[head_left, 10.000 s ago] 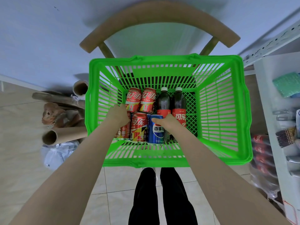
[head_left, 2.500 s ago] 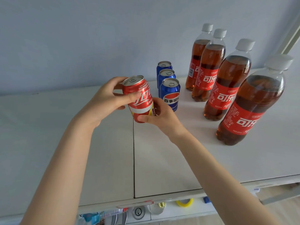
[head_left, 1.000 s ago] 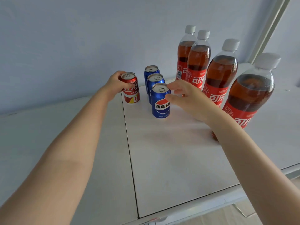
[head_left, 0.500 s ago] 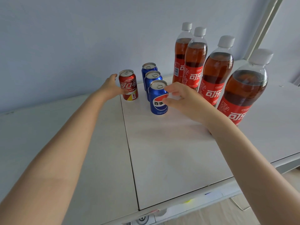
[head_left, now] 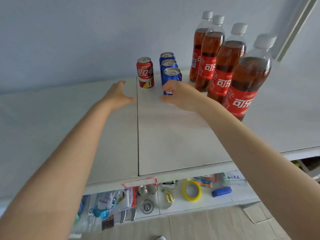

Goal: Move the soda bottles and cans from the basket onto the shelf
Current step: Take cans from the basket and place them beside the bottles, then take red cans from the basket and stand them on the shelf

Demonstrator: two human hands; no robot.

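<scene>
A red cola can [head_left: 145,72] stands upright on the white shelf [head_left: 173,135] near the back wall. To its right, three blue cans [head_left: 170,71] stand in a row front to back. Several cola bottles [head_left: 225,66] with red labels line up further right. My left hand [head_left: 119,95] hovers over the shelf in front of the red can, fingers relaxed, holding nothing. My right hand [head_left: 178,94] is in front of the nearest blue can, partly hiding it, and is empty too. The basket is out of view.
A lower shelf [head_left: 233,199] below the front edge holds a yellow tape roll [head_left: 191,190], a blue object [head_left: 221,191], metal parts and plastic bags. The wall stands right behind the cans. A metal upright [head_left: 294,30] rises at the right.
My left hand has let go of the red can and drawn back toward me. My right hand has also pulled away from the front blue can. The red can stays standing on the shelf.
</scene>
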